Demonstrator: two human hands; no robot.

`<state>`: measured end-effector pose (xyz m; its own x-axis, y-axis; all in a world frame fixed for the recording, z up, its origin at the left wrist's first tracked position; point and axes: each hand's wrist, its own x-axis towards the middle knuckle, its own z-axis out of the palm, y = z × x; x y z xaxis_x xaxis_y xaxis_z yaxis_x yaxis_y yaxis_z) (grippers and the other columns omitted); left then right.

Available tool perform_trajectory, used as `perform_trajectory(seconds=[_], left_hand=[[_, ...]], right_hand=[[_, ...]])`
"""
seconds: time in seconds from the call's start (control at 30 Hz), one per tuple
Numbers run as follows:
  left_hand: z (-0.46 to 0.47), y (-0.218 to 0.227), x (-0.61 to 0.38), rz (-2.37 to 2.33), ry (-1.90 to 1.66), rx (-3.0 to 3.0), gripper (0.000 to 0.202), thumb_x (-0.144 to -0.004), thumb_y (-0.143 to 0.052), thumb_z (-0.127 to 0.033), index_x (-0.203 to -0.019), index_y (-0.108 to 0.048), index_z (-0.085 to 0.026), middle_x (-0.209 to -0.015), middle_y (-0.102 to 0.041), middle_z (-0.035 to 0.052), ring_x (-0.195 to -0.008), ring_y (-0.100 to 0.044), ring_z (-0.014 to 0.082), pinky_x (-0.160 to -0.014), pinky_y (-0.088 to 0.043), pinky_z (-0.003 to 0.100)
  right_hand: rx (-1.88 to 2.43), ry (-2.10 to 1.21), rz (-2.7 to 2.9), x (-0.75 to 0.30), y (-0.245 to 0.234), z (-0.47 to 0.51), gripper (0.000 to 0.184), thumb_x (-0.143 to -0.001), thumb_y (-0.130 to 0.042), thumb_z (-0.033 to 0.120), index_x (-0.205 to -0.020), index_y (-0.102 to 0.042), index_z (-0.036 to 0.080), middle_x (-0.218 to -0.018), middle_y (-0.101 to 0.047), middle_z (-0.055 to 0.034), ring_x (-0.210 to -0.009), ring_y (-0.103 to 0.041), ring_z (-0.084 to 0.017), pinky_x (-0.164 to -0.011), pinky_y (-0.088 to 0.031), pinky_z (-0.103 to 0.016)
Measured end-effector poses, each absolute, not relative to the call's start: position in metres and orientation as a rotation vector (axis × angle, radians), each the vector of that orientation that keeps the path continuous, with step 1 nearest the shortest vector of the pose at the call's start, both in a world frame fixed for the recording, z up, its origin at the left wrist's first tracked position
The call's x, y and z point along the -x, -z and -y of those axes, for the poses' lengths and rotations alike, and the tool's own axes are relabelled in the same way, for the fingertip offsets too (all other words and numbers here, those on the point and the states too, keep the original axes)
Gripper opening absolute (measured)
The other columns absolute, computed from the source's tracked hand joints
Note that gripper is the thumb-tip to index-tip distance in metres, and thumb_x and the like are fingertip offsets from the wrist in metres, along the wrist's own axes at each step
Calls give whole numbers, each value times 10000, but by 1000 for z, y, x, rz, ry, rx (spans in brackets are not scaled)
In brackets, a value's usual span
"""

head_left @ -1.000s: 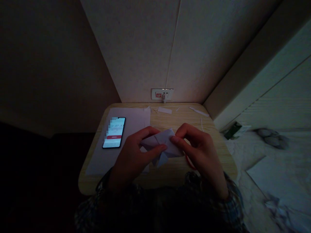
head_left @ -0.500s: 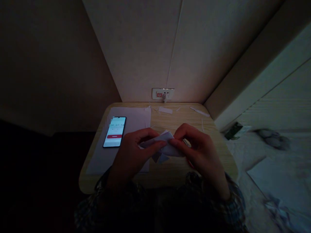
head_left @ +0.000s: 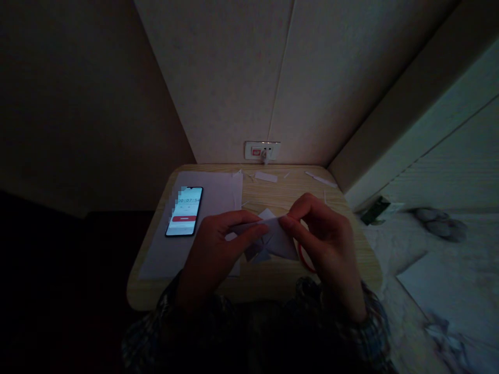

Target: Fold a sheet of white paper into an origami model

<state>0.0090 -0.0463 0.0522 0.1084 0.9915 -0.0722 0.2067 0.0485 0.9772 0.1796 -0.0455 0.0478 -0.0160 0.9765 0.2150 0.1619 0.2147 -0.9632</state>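
Note:
A folded piece of white paper [head_left: 283, 241] is held up between my two hands over the small table. My left hand [head_left: 224, 244] pinches its left part, thumb in front and fingers behind. At the upper right edge, my right hand [head_left: 319, 234] grips the paper between thumb and index finger. Below the held sheet, small pointed paper flaps [head_left: 260, 255] show; whether they belong to the same piece I cannot tell. A red loop [head_left: 305, 259], like a scissors handle, lies on the table beside my right hand, partly hidden by it.
On the wooden table [head_left: 292, 291], a phone [head_left: 184, 212] with a lit timer rests on white sheets [head_left: 218, 192]. Paper scraps [head_left: 266, 177] lie along the back edge. Behind is a wall socket [head_left: 262, 150]. More paper [head_left: 440, 291] is on the floor at right.
My right hand has moved slightly right and up along the paper's edge. The paper is spread wider and flatter, and more of the red loop shows.

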Motion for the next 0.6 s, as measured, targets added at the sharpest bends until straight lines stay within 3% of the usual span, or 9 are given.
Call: perform_trajectory(seconds=[0.37, 0.5, 0.6], left_hand=[[47, -56, -8, -1253, -922, -1476, 232, -891, -588, -290, -729, -746, -240, -633, -675, -40, -628, -610, 155, -695, -487, 257], [45, -53, -11, -1231, -943, -1408, 51, -791, -685, -272, -783, -687, -222, -709, -697, -35, -693, -668, 165, -670, -522, 248], [45, -51, -11, -1221, -974, -1327, 218, -689, -782, -234, -867, -657, -222, -832, -714, -26, -734, -689, 164, -658, -543, 238]], right_hand=[[1153, -952, 1394, -178, -47, 48, 222, -822, -693, 196, -635, -578, 228, -628, -535, 42, -612, -484, -137, -581, -381, -296], [1155, -936, 1306, -176, -45, 47, 210, -833, -682, 199, -648, -586, 225, -623, -526, 48, -600, -479, -127, -561, -380, -281], [1163, -952, 1278, -175, -45, 46, 186, -834, -668, 211, -667, -587, 227, -626, -535, 47, -600, -492, -125, -553, -381, -273]])
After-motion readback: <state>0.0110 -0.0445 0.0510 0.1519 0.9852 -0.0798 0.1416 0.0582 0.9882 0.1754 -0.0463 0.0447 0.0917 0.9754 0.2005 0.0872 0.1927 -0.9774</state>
